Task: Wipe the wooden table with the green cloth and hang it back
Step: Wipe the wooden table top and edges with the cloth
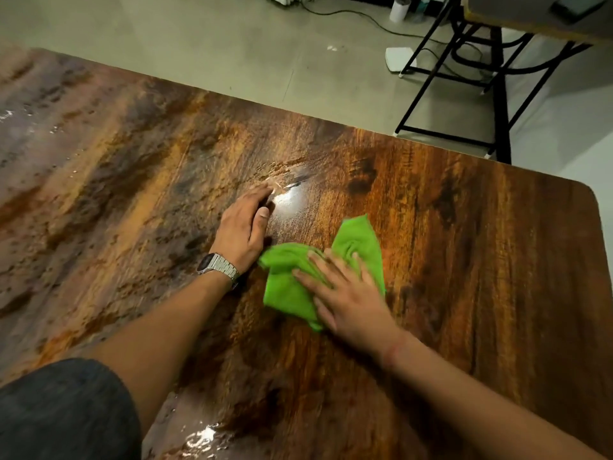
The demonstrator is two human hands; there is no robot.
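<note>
The wooden table (464, 227) fills most of the head view, dark brown with a glossy grain. A crumpled green cloth (288, 287) lies on it right of centre. My right hand (348, 293) presses flat on the cloth with straight, spread fingers. My left hand (243, 227) rests flat on the bare wood just left of the cloth, fingers together and pointing away, a metal watch on its wrist. A shiny wet-looking patch (292, 197) sits beside the left fingertips.
The table's far edge runs diagonally across the top, with its rounded corner (587, 190) at the right. Beyond it is grey floor with a black metal frame (497, 94), cables and a white roll (399, 8). A dark sleeve (66, 413) shows at bottom left.
</note>
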